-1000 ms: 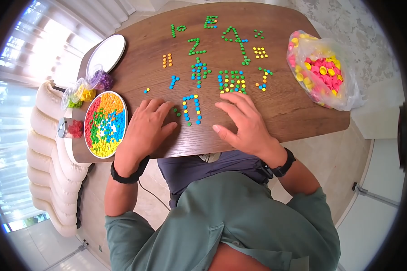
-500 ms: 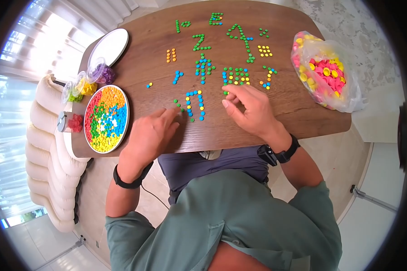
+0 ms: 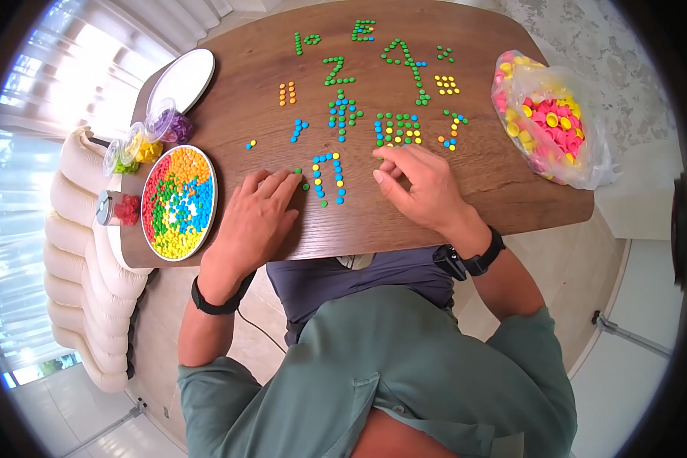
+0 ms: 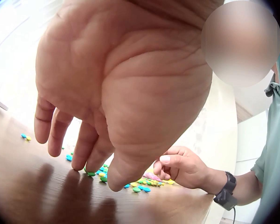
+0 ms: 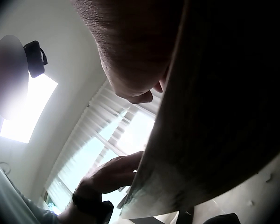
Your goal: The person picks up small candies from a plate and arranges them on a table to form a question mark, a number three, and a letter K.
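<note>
My left hand (image 3: 256, 217) lies palm down at the near left of the table, fingers fairly straight. In the left wrist view its fingertip touches a green candy (image 4: 90, 174), beside another green candy (image 3: 306, 187). To its right stands an arch of blue and yellow candies (image 3: 340, 182). Over the near table, below the grid of green, yellow and blue candies (image 3: 398, 130), is my right hand (image 3: 424, 187), its fingers loosely curled and the thumb near the index finger. No candy shows in it. The right wrist view is mostly dark.
Left of my left hand stands a plate of colourful candies (image 3: 211, 191), with small tubs, a jar of red pieces (image 3: 126, 208) and a white plate (image 3: 195, 72) around it. More candy figures cover the far table (image 3: 252, 99). A plastic bag of pink and yellow pieces (image 3: 599, 153) sits at right.
My left fingers have bent, then straightened again near the green candies on the arch's left. My right hand has drawn its spread fingers in and stays below the grid.
</note>
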